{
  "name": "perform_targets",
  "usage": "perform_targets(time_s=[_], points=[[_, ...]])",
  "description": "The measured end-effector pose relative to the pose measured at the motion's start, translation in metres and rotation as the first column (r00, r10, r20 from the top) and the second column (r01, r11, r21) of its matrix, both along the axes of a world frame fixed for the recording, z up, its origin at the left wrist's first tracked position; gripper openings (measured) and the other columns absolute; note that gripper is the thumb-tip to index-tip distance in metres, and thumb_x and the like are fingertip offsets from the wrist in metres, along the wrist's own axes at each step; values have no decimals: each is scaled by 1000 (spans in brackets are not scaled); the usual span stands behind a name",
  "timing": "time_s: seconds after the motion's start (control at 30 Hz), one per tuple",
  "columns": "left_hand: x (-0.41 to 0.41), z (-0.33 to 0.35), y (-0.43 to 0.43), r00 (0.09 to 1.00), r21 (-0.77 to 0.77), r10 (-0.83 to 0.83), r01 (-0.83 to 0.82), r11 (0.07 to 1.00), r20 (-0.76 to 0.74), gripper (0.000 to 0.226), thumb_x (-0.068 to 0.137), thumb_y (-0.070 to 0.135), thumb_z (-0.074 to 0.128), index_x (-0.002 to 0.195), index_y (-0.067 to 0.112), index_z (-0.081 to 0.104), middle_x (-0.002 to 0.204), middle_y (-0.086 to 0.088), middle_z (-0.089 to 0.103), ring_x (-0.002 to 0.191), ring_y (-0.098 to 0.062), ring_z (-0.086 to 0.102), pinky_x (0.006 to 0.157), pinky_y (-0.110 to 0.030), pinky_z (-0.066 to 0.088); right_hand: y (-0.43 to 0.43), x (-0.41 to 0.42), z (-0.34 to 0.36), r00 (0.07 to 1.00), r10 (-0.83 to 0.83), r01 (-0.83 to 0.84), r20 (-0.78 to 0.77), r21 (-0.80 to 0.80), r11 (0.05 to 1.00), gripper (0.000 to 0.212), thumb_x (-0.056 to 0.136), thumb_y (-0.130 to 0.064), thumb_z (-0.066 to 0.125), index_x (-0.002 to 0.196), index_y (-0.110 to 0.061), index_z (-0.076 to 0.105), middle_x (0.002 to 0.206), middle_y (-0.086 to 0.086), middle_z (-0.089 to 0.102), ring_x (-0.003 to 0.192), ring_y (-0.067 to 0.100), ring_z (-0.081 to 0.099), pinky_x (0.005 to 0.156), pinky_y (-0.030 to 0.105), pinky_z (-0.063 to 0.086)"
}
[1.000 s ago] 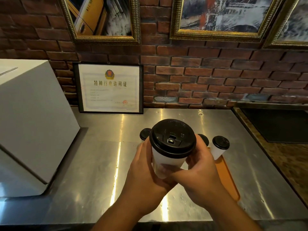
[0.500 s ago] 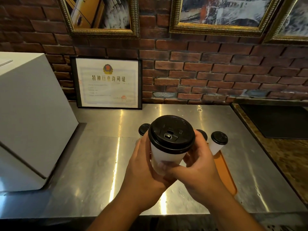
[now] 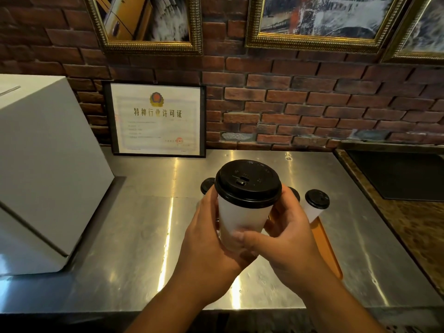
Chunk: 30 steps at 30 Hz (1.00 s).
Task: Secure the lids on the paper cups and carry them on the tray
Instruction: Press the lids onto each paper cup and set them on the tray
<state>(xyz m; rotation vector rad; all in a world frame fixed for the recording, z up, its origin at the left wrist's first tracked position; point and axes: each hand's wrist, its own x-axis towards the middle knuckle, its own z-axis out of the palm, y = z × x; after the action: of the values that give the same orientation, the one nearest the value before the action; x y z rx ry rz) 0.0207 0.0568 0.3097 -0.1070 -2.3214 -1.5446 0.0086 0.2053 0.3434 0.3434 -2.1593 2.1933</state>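
A white paper cup (image 3: 242, 219) with a black lid (image 3: 247, 182) is held up above the steel counter. My left hand (image 3: 206, 241) grips its left side and bottom. My right hand (image 3: 286, 234) wraps round its right side, thumb across the front. Behind it stand three more lidded cups: one at the right (image 3: 316, 204) on the orange tray (image 3: 326, 246), one mostly hidden behind my right hand (image 3: 295, 193), and one peeking out at the left (image 3: 207, 185).
The steel counter (image 3: 144, 227) runs to a brick wall with a framed certificate (image 3: 157, 120) leaning on it. A large white box (image 3: 43, 169) fills the left. A dark mat (image 3: 403, 174) lies on a brown surface to the right.
The cup has been turned slightly in both hands, so the lid's sip tab faces a little differently. Both hands keep hold of it.
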Motion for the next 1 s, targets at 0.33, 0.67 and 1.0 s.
perform_targets(time_s=[0.33, 0.67, 1.0], points=[[4, 0, 2, 999, -9, -12, 12, 1000, 43, 110, 50, 104, 60, 145, 76, 14, 134, 52, 40, 118, 1, 58, 82, -8, 53, 4, -2, 1, 999, 11, -11, -47, -2, 1000, 82, 59, -18, 102, 109, -70, 62, 121, -24, 72, 114, -3, 67, 78, 18, 61], [7, 6, 2, 999, -61, -38, 38, 997, 2, 119, 58, 72, 85, 150, 71, 9, 141, 39, 43, 122, -7, 59, 91, -22, 60, 4, -3, 5, 999, 1, 1, -43, 26, 1000, 75, 62, -31, 98, 123, -56, 61, 123, -21, 72, 116, 2, 68, 81, 26, 64], [2, 7, 2, 1000, -26, -4, 5, 1000, 9, 112, 52, 102, 62, 149, 72, 13, 138, 45, 42, 117, 2, 58, 74, 0, 49, 1, -7, 11, 1000, 25, -25, 19, 3, 1000, 79, 61, -32, 98, 125, -51, 54, 115, -32, 69, 109, -9, 66, 74, 15, 60]])
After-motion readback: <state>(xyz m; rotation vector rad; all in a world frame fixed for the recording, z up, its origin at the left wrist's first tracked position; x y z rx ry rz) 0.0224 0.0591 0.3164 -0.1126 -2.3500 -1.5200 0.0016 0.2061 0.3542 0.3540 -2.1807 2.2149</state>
